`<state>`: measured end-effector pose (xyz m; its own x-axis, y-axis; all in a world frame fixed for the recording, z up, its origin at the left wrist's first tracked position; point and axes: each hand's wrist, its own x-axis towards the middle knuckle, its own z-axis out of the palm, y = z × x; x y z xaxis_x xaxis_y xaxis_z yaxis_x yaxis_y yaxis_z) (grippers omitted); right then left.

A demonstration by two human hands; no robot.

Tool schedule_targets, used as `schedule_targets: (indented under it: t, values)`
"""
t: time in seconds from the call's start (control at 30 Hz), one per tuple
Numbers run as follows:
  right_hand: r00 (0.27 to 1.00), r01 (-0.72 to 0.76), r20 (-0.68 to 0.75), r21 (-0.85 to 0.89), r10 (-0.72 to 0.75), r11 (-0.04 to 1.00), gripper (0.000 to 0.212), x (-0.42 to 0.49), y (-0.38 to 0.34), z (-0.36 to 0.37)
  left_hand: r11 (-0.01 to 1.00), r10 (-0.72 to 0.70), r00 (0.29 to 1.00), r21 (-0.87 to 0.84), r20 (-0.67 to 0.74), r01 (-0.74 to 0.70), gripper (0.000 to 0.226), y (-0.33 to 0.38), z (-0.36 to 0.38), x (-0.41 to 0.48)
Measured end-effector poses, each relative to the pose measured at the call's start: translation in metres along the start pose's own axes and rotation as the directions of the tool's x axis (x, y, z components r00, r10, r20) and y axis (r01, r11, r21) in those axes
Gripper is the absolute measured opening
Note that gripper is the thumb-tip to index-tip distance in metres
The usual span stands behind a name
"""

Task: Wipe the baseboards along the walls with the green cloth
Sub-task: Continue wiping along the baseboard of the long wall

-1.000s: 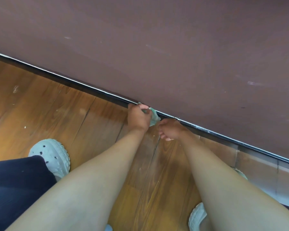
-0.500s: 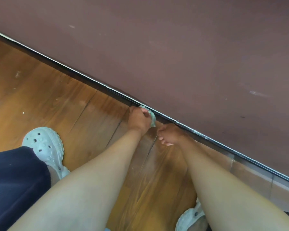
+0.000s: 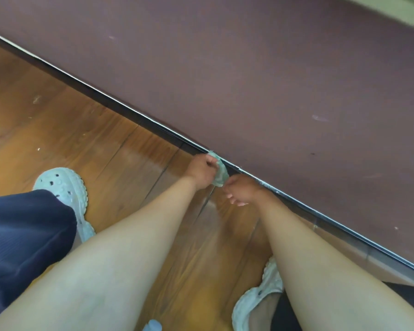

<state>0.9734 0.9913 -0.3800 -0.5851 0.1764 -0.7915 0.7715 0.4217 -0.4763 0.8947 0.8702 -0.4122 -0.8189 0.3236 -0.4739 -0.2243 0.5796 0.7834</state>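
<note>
A dark baseboard (image 3: 120,111) with a thin pale top edge runs diagonally from upper left to lower right, under a maroon wall (image 3: 249,75). My left hand (image 3: 201,172) is closed on a small crumpled green cloth (image 3: 220,174), which is pressed against the baseboard. Just to the right of it, my right hand (image 3: 243,189) rests by the baseboard with its fingers curled; the cloth's lower corner reaches it, but whether it grips the cloth I cannot tell.
The floor is glossy brown wood planks (image 3: 81,139) with a few specks. My white perforated clogs stand at the left (image 3: 65,187) and lower right (image 3: 258,299). A dark blue trouser leg (image 3: 22,235) fills the left edge.
The view has swung, so the baseboard looks steeper. More of the green cloth shows between my hands, and both hands have stayed against the baseboard.
</note>
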Motion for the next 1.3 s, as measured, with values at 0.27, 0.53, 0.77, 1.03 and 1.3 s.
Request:
schedule_targets:
  t: [0.27, 0.53, 0.77, 1.03, 1.3]
  values:
    - [0.978, 0.154, -0.107, -0.204, -0.179, 0.967, 0.019, -0.051, -0.012, -0.027, 0.980, 0.065, 0.998, -0.192, 0.025, -0.059, 0.029, 0.026, -0.025, -0.044]
    - [0.935, 0.294, -0.155, -0.165, -0.319, 0.941, 0.036, -0.096, -0.025, -0.024, 0.980, 0.029, 0.998, -0.194, -0.051, -0.038, 0.013, 0.064, -0.043, -0.088]
    - [0.909, 0.110, -0.362, -0.275, -0.209, 0.955, 0.028, -0.088, -0.034, -0.011, 0.923, -0.031, 0.999, -0.385, -0.024, 0.019, 0.021, 0.063, -0.009, -0.089]
    - [0.939, 0.141, -0.262, -0.303, -0.224, 0.942, 0.027, -0.082, -0.030, -0.025, 0.743, -0.334, 0.936, -0.579, 0.113, 0.335, 0.081, 0.046, 0.000, -0.067]
    - [0.996, 0.078, -0.027, -0.114, -0.081, 0.990, 0.023, -0.055, 0.005, -0.034, 0.893, -0.403, 0.846, -0.352, -0.349, 0.280, 0.040, 0.028, 0.003, -0.048]
